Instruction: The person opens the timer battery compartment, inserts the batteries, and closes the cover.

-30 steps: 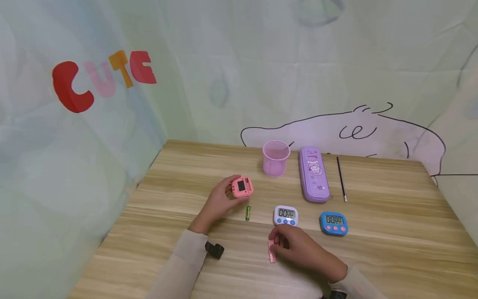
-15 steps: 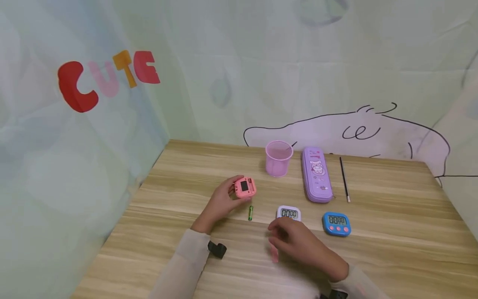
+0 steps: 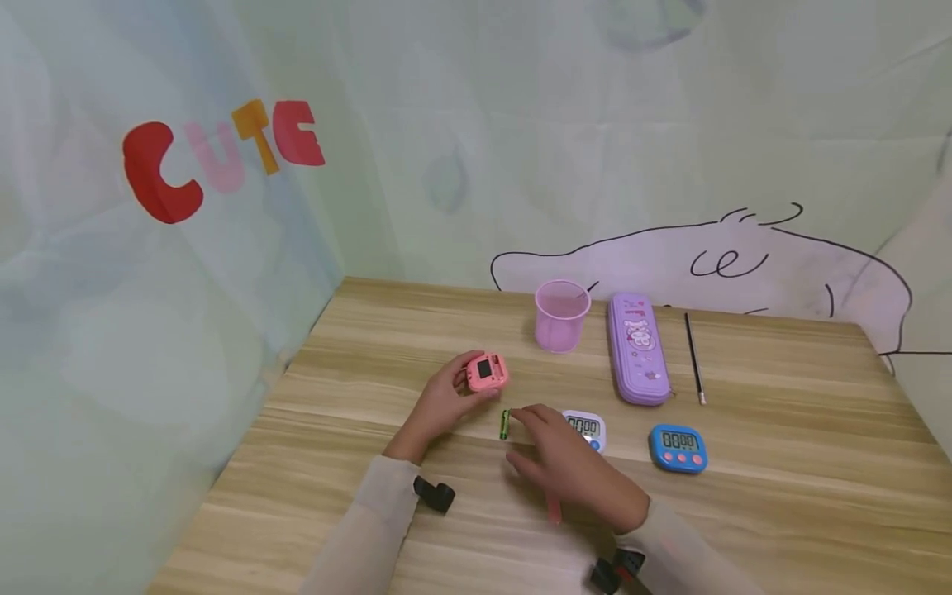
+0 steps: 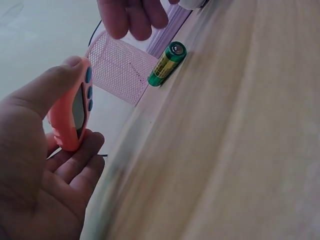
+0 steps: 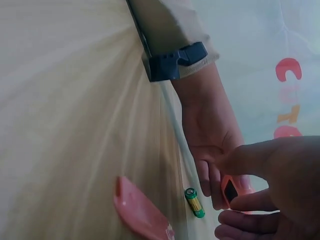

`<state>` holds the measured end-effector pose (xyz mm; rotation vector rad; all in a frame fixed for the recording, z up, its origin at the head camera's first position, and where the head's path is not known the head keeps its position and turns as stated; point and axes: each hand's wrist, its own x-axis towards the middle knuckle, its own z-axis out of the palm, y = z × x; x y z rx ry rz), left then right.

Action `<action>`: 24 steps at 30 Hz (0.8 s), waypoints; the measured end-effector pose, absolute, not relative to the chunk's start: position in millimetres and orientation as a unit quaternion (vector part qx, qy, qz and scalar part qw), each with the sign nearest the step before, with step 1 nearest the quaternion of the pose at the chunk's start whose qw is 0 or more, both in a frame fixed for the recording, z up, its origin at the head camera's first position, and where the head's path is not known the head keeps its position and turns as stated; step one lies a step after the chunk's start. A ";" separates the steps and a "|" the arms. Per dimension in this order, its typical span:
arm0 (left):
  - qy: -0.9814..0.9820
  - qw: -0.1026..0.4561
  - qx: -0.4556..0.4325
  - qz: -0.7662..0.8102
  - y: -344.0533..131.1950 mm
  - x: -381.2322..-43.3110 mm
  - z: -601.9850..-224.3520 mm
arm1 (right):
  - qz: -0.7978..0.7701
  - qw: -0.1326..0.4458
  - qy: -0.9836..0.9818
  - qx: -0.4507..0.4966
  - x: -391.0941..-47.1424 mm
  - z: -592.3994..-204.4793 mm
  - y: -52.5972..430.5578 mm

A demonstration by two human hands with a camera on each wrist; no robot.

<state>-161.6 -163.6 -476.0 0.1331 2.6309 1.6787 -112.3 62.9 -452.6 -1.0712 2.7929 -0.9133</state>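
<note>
A pink digital timer (image 3: 487,372) is gripped between thumb and fingers of my left hand (image 3: 440,409); in the head view its back shows an uncovered battery slot. In the left wrist view the timer's blue buttons (image 4: 89,93) face sideways. Just below the timer a green battery (image 3: 505,424) lies on the table. My right hand (image 3: 573,463) reaches over the table with loosely extended fingers and holds nothing; its fingertips are close beside the battery, and contact cannot be told. Partly hidden under that hand lies a pink battery cover (image 5: 142,212).
The right hand partly covers a white timer (image 3: 587,426). A blue timer (image 3: 678,449) lies farther right. Toward the back stand a pink mesh cup (image 3: 561,318), then a purple pencil case (image 3: 640,351) and a black pencil (image 3: 695,357). Fabric walls border the wooden table (image 3: 335,355).
My right hand has let go of the pink battery cover, leaving it on the table, and has moved forward and left to the battery. The left hand keeps holding the timer.
</note>
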 end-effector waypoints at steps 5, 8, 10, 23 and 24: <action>0.834 0.016 0.038 0.550 -165.6 -164.0 -479.7 | -0.286 0.011 0.893 -0.348 -121.0 -457.5 53.3; 0.830 0.018 0.039 0.556 -166.2 -164.2 -480.5 | -0.280 0.017 0.892 -0.354 -123.0 -461.8 48.9; 0.826 0.019 0.040 0.562 -166.9 -164.1 -480.7 | -0.275 0.016 0.893 -0.355 -123.1 -463.8 46.9; 0.812 0.027 0.048 0.580 -168.9 -163.0 -480.7 | -0.224 0.003 0.896 -0.384 -130.6 -459.5 39.5; 0.812 0.027 0.048 0.581 -169.1 -163.0 -480.7 | -0.218 0.004 0.896 -0.386 -130.9 -459.6 38.8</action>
